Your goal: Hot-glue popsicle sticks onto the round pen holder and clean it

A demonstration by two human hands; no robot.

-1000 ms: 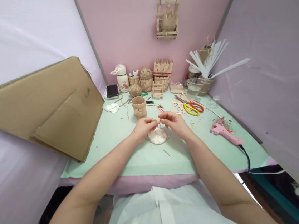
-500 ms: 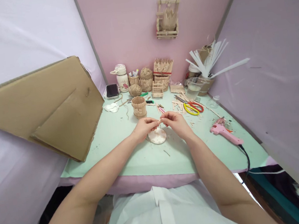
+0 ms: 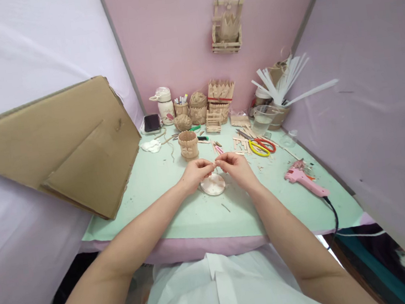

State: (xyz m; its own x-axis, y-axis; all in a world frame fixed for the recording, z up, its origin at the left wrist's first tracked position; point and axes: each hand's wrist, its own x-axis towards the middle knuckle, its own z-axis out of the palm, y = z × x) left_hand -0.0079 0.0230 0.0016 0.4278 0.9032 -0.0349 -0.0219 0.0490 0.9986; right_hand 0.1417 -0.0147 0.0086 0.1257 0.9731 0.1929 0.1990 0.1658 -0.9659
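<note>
My left hand (image 3: 198,173) and my right hand (image 3: 234,165) meet fingertip to fingertip over the table, both closed in a pinch. Whatever sits between the fingers is too small and too covered to name. Just below them lies a round white disc (image 3: 213,186) with a brown rim and pale brown patches. Behind my left hand stands a small wooden cup (image 3: 188,146) covered in stick pieces. A pink-handled tool (image 3: 219,149) lies behind my right hand, and a short twig-like scrap (image 3: 225,208) rests in front of the disc.
Right of my hands are scissors (image 3: 259,148), wood pieces and a pink glue gun (image 3: 306,180) with its cord over the edge. A cardboard sheet (image 3: 77,146) leans at left. Along the back stand a bottle (image 3: 165,107), twine balls (image 3: 183,122) and a clear cup (image 3: 262,119).
My right hand has shifted slightly left, its fingertips closer to those of my left hand. My left hand and the things on the table stay in place.
</note>
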